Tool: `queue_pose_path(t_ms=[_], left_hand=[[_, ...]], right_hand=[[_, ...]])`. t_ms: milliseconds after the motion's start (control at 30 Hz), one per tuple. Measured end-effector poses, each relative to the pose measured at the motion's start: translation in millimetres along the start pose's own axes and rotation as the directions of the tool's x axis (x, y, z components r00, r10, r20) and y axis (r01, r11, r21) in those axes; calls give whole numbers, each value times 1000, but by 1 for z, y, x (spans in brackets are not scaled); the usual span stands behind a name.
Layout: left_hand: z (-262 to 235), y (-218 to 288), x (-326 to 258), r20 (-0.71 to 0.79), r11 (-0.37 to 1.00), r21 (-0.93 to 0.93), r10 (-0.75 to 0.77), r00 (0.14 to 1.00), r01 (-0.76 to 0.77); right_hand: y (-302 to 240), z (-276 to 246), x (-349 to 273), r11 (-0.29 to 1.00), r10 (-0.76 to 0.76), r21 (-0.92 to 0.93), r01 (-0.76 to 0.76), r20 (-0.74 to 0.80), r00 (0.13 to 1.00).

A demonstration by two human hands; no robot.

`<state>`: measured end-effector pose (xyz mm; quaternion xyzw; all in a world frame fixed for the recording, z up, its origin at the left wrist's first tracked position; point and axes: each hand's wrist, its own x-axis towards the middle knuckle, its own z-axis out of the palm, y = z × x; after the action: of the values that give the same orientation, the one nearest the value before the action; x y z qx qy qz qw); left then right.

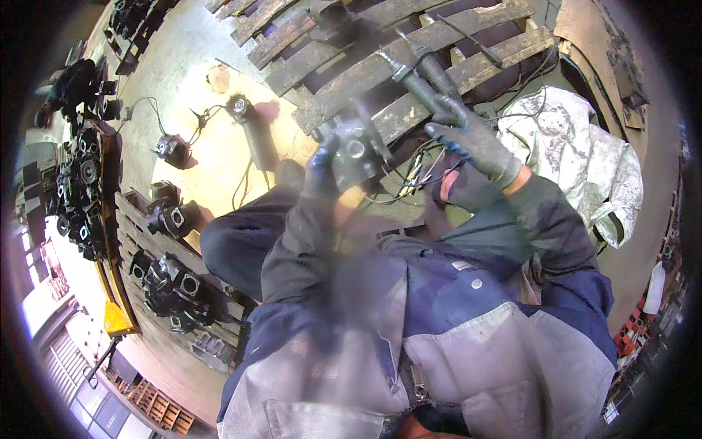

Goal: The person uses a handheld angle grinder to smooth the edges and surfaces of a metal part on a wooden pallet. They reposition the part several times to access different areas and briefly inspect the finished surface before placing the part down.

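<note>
My left hand, in a dark glove with blue at the fingers, grips the near left side of a dark grey cast metal housing. The casting has round bosses on its face and is a little blurred. In my gloved right hand is a die grinder, its slim bright metal nose pointing up and left, away from me. The nose stands apart from the housing. Part of the grinder's body is hidden by my fingers. Thin cables loop between my two hands, below the housing.
A wooden pallet lies ahead. On a pale board at left are a cylindrical corded tool and a small dark casting. More castings sit on a pallet at left. A stained white cloth lies at right.
</note>
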<state>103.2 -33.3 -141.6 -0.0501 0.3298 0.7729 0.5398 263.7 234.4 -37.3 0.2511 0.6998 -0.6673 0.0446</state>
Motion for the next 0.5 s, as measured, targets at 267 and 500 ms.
queue_pose_path(t_ms=[267,500], left_hand=[[66,-14,-36,195,905,-425,84,977,7],[81,-22,-66,248,908,333,177,952,-255]], right_hand=[[-33,66,-73,943,-241,234,236,-6,970],[-79,92,-130,944,84,330,-22,-177,981]])
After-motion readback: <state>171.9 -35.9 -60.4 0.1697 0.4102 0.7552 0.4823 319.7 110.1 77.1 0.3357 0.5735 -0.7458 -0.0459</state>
